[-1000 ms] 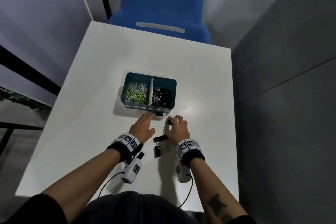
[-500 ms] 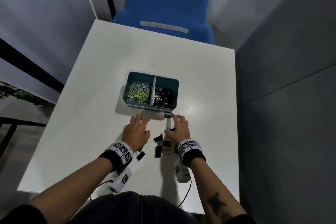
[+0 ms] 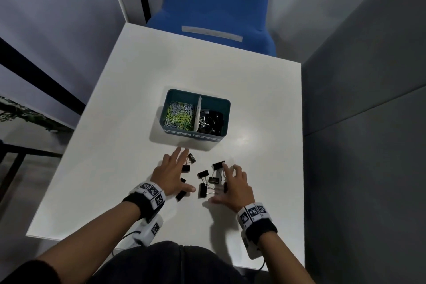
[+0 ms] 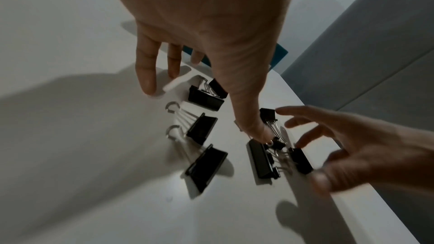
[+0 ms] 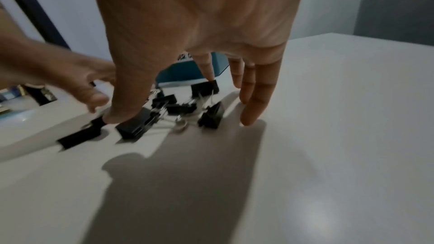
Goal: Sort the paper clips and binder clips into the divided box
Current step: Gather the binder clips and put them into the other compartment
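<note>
Several binder clips (image 3: 205, 183) loose on table (image 3: 115, 168), at 6 o'clock from box (image 3: 224, 108). Left hand (image 3: 171, 174), right hand (image 3: 235, 188): fingers spread, nothing gripped. Probably light, stiff, slippery; best pinched across black bodies, not wire loops.

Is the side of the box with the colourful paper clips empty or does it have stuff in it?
Not empty: the box's left compartment holds a heap of paper clips.

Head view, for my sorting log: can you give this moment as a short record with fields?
box: teal plastic divided box on white table
left compartment: green and white paper clips
right compartment: black binder clips
loose on table: several black metal binder clips, between the hands
left hand: open, fingers spread, holding nothing
right hand: open, fingers spread over clips
</note>
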`<control>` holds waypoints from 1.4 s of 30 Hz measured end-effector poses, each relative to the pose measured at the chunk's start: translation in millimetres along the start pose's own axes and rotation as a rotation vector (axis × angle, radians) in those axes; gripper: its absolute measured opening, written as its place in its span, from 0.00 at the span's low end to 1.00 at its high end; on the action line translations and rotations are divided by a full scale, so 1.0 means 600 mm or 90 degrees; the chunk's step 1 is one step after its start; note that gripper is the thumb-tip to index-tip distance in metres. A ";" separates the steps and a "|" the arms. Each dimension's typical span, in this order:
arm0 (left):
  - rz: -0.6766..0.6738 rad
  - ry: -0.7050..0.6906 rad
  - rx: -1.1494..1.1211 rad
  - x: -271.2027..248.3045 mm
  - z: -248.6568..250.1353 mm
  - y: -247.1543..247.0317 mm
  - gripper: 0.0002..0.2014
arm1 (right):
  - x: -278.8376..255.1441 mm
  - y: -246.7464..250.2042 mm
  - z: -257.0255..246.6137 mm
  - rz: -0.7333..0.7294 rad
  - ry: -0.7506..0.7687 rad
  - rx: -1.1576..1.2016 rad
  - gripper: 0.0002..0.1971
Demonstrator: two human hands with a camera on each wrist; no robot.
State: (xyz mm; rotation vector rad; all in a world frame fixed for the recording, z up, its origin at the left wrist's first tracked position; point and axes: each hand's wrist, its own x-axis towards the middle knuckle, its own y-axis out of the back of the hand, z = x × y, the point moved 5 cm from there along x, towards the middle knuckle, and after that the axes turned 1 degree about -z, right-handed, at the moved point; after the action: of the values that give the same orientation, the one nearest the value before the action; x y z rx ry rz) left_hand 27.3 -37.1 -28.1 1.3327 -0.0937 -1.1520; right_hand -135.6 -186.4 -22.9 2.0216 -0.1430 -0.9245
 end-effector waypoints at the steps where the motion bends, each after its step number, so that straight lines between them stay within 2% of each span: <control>1: -0.013 -0.020 0.022 0.006 0.007 0.001 0.68 | -0.003 -0.011 -0.005 -0.016 -0.004 -0.022 0.65; 4: -0.051 -0.093 0.110 0.010 0.031 -0.006 0.72 | 0.000 -0.030 -0.032 -0.019 0.004 -0.042 0.68; 9: -0.051 -0.120 0.148 0.014 0.048 -0.027 0.67 | 0.028 -0.024 -0.069 -0.002 0.019 -0.041 0.57; 15: -0.040 -0.109 0.030 0.025 0.049 -0.028 0.43 | 0.045 -0.010 -0.069 0.033 0.000 -0.005 0.34; 18: 0.005 -0.119 0.030 0.027 0.053 -0.027 0.31 | 0.049 -0.010 -0.063 0.061 -0.001 0.008 0.22; 21: 0.054 -0.128 0.030 0.030 0.058 -0.021 0.22 | 0.053 -0.010 -0.054 0.086 0.007 0.036 0.13; 23: 0.063 -0.133 0.008 0.030 0.062 -0.015 0.21 | 0.054 -0.008 -0.046 0.099 0.018 0.062 0.12; 27: 0.059 -0.131 -0.003 0.033 0.063 -0.020 0.26 | 0.051 -0.003 -0.032 0.130 0.025 0.124 0.10; 32: 0.073 -0.128 -0.046 0.024 0.072 0.010 0.16 | 0.048 -0.003 -0.008 0.155 -0.009 0.205 0.12; 37: 0.151 -0.178 -0.179 0.019 0.109 0.093 0.17 | 0.028 0.006 0.017 0.194 -0.087 0.335 0.12; 42: 0.251 -0.187 -0.250 0.043 0.147 0.212 0.18 | 0.007 0.050 0.006 0.209 -0.039 0.374 0.12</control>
State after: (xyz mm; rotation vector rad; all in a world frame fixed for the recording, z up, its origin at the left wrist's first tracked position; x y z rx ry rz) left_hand 59.0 -140.7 85.3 0.7506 -0.3131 -0.9578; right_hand -127.8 -208.7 -4.0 2.3949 -0.8368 -0.7881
